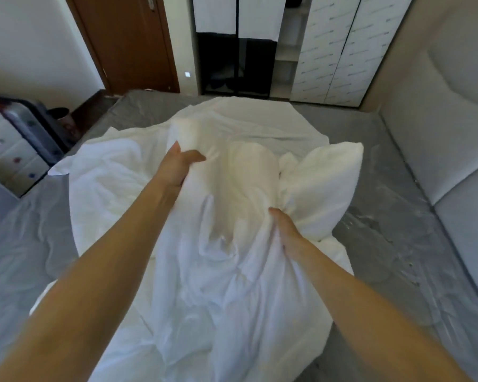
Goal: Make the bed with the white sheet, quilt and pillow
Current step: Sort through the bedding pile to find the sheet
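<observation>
Left hand: the left hand [180,166] is clenched round a raised fold of white bedding [226,188], thumb on the near side, fingers buried in the cloth.
Right hand: the right hand [286,234] grips a gathered bunch of the same white cloth lower down and nearer the person; the fingertips are hidden in the folds.
White heap: between and below both hands the cloth lies crumpled in a pile; which layer is the sheet and which the quilt cannot be told.
Pillow: a white pillow [324,186] bulges just beyond the right hand, touching the bunch it holds.
Mattress: a grey mattress [384,244] under glossy, wrinkled plastic lies bare on either side of the hands.
Writing: small repeated marks run across the white wardrobe doors [334,51] far beyond the hands; too small to read.
Around: a padded pale headboard [453,133] stands on the right-hand side; a brown door [127,42] stands far ahead of the left hand; a white drawer unit [9,158] with coloured knobs and a dark suitcase [39,119] sit well out past the left hand.
</observation>
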The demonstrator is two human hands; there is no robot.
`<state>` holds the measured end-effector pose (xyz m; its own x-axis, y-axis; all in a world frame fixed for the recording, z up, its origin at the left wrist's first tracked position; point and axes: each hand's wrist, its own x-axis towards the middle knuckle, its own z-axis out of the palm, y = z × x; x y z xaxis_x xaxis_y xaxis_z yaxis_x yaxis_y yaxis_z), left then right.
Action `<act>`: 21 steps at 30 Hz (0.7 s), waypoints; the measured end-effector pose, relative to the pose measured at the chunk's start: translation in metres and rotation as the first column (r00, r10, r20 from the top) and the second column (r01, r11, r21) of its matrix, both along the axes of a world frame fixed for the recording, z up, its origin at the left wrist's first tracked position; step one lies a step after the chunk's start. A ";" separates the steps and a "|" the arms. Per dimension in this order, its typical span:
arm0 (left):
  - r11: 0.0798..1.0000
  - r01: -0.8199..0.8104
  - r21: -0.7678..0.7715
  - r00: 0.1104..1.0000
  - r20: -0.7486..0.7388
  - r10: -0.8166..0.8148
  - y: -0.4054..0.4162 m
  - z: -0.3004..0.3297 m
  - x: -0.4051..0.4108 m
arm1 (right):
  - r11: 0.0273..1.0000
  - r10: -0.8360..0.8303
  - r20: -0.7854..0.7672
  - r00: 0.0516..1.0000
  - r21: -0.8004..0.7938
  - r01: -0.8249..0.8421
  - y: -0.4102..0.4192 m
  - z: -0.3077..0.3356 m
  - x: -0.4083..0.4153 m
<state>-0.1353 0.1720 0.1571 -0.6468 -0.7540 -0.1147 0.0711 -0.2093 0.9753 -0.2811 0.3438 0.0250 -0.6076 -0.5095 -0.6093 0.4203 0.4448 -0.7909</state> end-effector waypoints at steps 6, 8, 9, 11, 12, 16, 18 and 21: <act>0.870 0.406 -0.281 0.910 0.207 -0.358 0.082 0.051 -0.072 | 0.946 0.088 0.249 0.964 -0.324 -0.002 -0.016 0.047 0.035; 0.733 0.584 -0.349 0.793 0.437 -0.424 0.101 0.016 -0.094 | 0.954 0.040 0.325 0.945 -0.295 0.061 0.005 0.034 0.037; 0.688 0.647 -0.328 0.732 0.518 -0.442 0.109 -0.007 -0.100 | 0.952 -0.012 0.332 0.943 -0.286 0.113 0.022 0.024 0.036; 0.611 0.745 -0.266 0.604 0.659 -0.449 0.121 -0.058 -0.104 | 0.908 -0.194 0.403 0.894 -0.272 0.319 0.062 -0.003 0.026; 0.554 0.792 -0.258 0.534 0.733 -0.422 0.129 -0.084 -0.105 | 0.837 -0.338 0.502 0.796 -0.225 0.498 0.085 -0.016 0.013; 0.319 0.926 -0.199 0.282 0.930 -0.236 0.166 -0.151 -0.105 | 0.806 -0.570 0.105 0.815 -0.123 0.579 0.141 -0.024 -0.024; 0.239 0.956 -0.170 0.212 0.963 -0.166 0.190 -0.165 -0.110 | 0.934 -0.344 -0.347 0.872 -0.034 0.355 0.134 -0.018 -0.040; 0.133 0.977 -0.169 0.182 0.979 -0.095 0.212 -0.174 -0.108 | 0.944 -0.099 -0.373 0.923 0.258 0.205 0.112 -0.023 -0.051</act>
<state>-0.2437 0.3840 -0.0167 -0.8412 -0.1523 -0.5189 -0.3029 0.9276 0.2187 -0.3319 0.4560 0.0025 -0.8640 -0.2294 -0.4482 0.2211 0.6270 -0.7470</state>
